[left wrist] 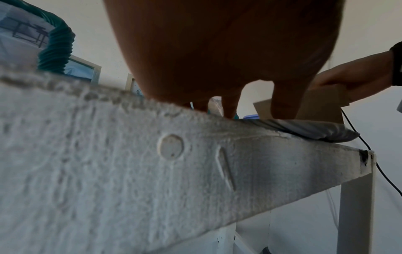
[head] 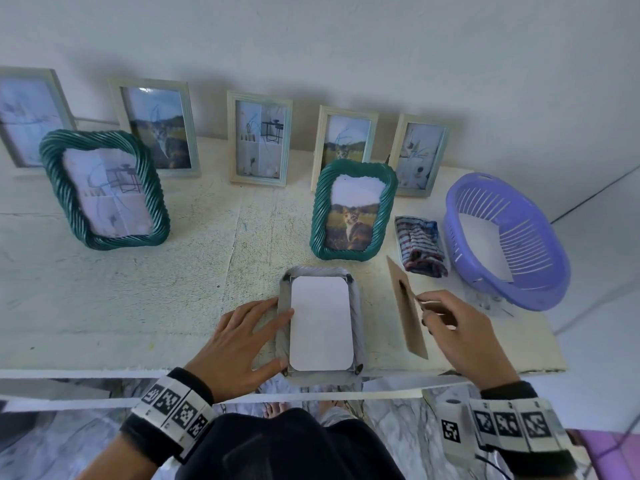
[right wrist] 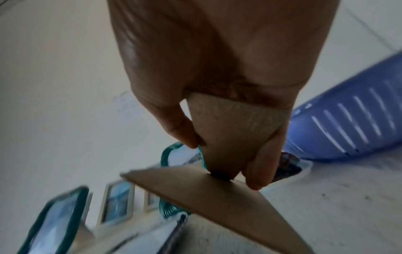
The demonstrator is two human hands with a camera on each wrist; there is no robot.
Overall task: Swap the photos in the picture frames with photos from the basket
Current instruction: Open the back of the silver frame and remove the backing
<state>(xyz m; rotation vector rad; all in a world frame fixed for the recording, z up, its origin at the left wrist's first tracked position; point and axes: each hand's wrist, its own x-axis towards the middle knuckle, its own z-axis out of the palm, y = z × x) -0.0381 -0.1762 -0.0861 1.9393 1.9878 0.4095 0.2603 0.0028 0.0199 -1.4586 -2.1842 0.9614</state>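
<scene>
The room is a plain pale wall [head: 381, 46] with a white-painted surface [head: 121, 289] pushed up against it; along the back edge stand five pale frames [head: 259, 138], and nearer in two green rope-edged frames [head: 104, 188] stand at 10 and 1 o'clock of the working spot. The purple basket [head: 540, 292], at 2 o'clock near the right end, has a white sheet [head: 485, 247] lying in it, with a folded striped cloth [head: 420, 245] just beside it on its left. At 6 o'clock, touching the near edge, the open frame [head: 356, 327] lies face down, its long axis running away from the person, with the white back of a photo [head: 320, 323] showing inside. The left hand [head: 239, 341] lies flat with fingers spread, pressing that frame's left rim. The right hand [head: 460, 337], at 3 o'clock of the frame and the nearer one to the basket, pinches the stand flap of the brown backing board [head: 407, 313], held on edge clear of the frame. Judged from this, the bared photo comes out next; it lies directly left of the right hand, which must first set the board down.
</scene>
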